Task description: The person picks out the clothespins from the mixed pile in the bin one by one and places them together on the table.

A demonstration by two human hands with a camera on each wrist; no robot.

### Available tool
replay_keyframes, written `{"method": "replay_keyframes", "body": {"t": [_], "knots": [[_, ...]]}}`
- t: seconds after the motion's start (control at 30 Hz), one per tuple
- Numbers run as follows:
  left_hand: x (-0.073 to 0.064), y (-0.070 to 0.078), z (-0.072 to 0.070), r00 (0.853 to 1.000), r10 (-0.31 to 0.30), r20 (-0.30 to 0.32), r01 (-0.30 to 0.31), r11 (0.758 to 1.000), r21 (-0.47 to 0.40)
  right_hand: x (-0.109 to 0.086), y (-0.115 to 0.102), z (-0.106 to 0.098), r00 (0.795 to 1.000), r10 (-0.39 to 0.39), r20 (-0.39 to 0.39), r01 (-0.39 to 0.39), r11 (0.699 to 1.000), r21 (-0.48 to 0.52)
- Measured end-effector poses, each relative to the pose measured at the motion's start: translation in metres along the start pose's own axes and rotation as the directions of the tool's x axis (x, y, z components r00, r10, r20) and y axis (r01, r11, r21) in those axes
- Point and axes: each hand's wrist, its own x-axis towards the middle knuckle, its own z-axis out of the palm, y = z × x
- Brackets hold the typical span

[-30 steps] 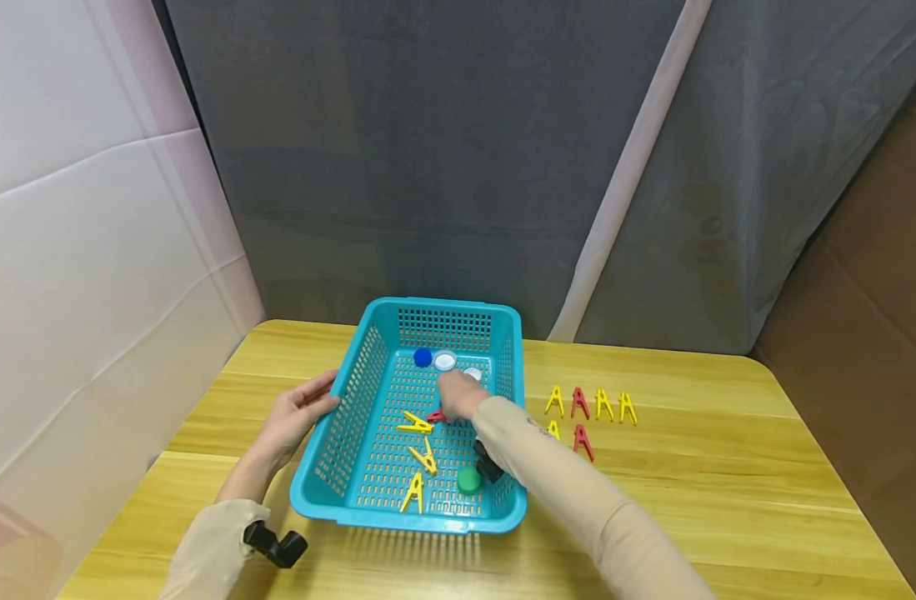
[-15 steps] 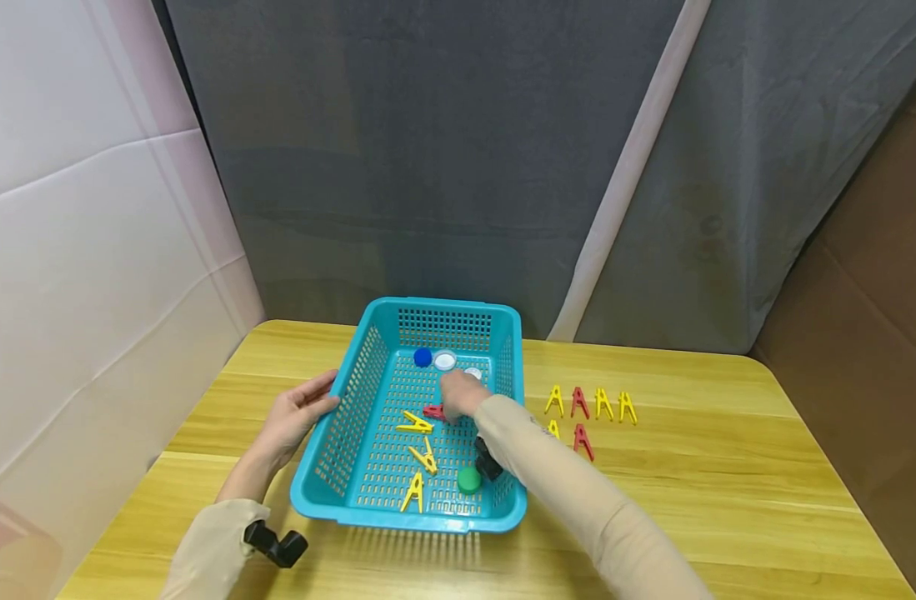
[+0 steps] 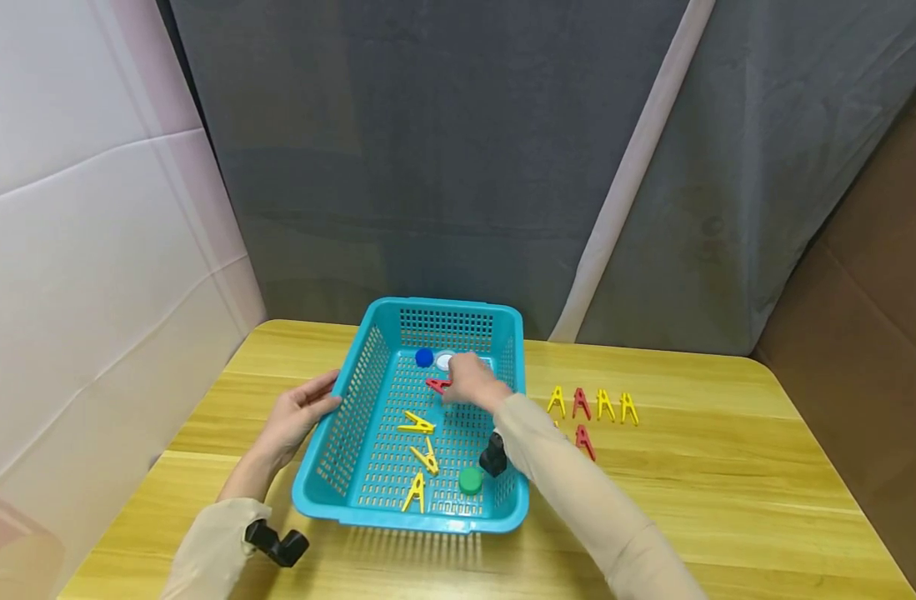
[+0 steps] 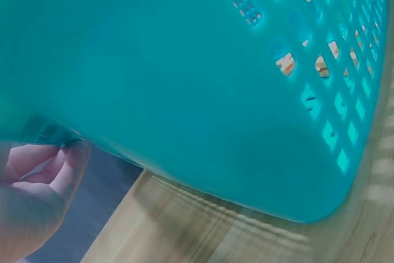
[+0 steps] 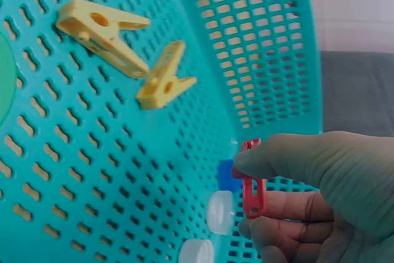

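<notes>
Inside the turquoise basket [image 3: 397, 520], my right hand [image 3: 474, 381] pinches a red clothespin [image 3: 437, 385] between thumb and fingers, raised above the perforated floor. The right wrist view shows the same red clothespin [image 5: 253, 196] under the thumb. My left hand [image 3: 296, 418] grips the basket's left rim; the left wrist view has its fingertips [image 4: 72, 155] curled at the edge. Three yellow clothespins [image 3: 426, 458] lie in the near half of the basket. At the far end are a blue cap [image 3: 424, 357] and a white cap [image 3: 443, 362]; another white cap [image 5: 197, 252] shows in the right wrist view.
A green cap [image 3: 470, 480] lies near the basket's front right corner. To the right of the basket, several yellow and red clothespins [image 3: 582, 403] stand in rows on the wooden table [image 3: 698, 500]. A grey curtain [image 3: 442, 167] hangs behind the table.
My right hand has lifted the red clothespin off the basket floor and moved it up and slightly toward the far end. The left hand has stayed on the rim.
</notes>
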Motion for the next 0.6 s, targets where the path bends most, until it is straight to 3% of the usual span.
{"method": "replay_keyframes", "body": {"t": [0.6], "knots": [[-0.001, 0.000, 0.000, 1.000, -0.003, 0.000, 0.003, 1.000, -0.007, -0.036, 0.004, -0.053, 0.974, -0.016, -0.224, 0.044, 0.992, 0.119]]}}
